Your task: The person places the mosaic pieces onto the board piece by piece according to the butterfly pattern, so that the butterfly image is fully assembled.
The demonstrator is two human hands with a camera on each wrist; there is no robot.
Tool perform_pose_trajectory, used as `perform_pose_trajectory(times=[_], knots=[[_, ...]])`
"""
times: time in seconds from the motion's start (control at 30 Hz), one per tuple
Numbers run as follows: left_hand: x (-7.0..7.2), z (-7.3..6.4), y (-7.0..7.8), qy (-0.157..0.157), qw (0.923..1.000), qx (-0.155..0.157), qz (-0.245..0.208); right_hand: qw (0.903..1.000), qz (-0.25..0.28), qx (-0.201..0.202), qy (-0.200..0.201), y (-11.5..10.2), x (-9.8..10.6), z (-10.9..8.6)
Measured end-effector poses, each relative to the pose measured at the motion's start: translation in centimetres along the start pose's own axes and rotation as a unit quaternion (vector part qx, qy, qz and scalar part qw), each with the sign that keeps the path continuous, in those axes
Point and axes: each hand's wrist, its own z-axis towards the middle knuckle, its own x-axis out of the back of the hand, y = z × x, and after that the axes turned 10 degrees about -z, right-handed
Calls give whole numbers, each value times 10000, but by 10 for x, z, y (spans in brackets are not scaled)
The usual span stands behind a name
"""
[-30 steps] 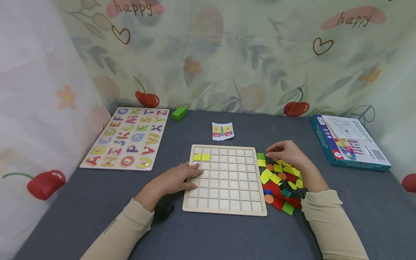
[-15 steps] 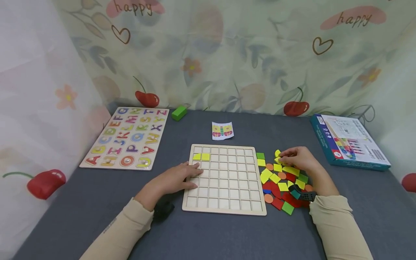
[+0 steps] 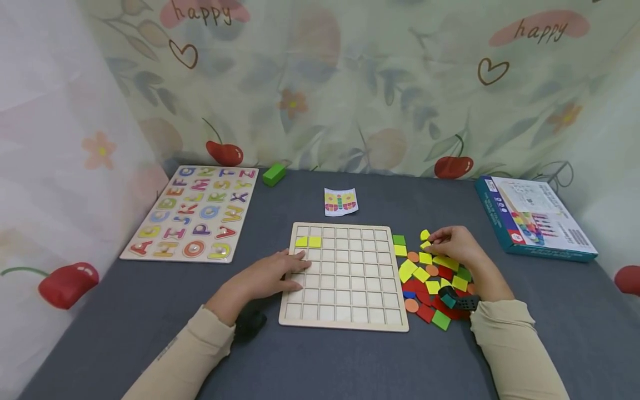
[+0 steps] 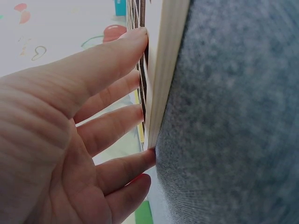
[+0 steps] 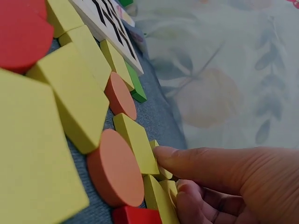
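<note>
My left hand (image 3: pixel 270 275) rests on the left edge of a wooden grid board (image 3: pixel 343 283). In the left wrist view its thumb (image 4: pixel 117 53) and fingers lie spread along the board's edge. Two yellow pieces (image 3: pixel 315 241) sit side by side in cells near the board's upper left. My right hand (image 3: pixel 457 244) pinches a small yellow piece (image 3: pixel 424 245) at the far side of a pile of coloured wooden shapes. Its thumb (image 5: pixel 180 158) presses on yellow wood in the right wrist view, close to an orange disc (image 5: pixel 116 168). The fingers partly hide the pinched piece.
Beyond the board lies a small picture card (image 3: pixel 340 201) with a butterfly pattern. An alphabet board (image 3: pixel 188 222) lies at left, with a green block (image 3: pixel 274 174) at its far corner. A flat box (image 3: pixel 540 219) stands at right. A patterned cloth (image 3: pixel 320 83) hangs behind.
My right hand has drawn back and right from the pile's far left, uncovering yellow pieces, and its fingertips have come together on one. The left hand stays put on the board.
</note>
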Motion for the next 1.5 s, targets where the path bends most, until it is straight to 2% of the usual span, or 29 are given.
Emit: perform_pose_trajectory(times=[0.27,0.77,1.2,1.5], knots=[[0,0,-1,16,10000,-2,-33,9998,-47,204,10,-4,-4,2],[-1,-1,1,4,10000,31,-52,9982,400,443,-116,-13,-3,5],[-1,0,0,43,10000,-16,-18,9924,663,1031,-114,-47,-26,27],[-1,0,0,19,10000,-5,-39,9895,852,1116,-333,-79,-41,34]])
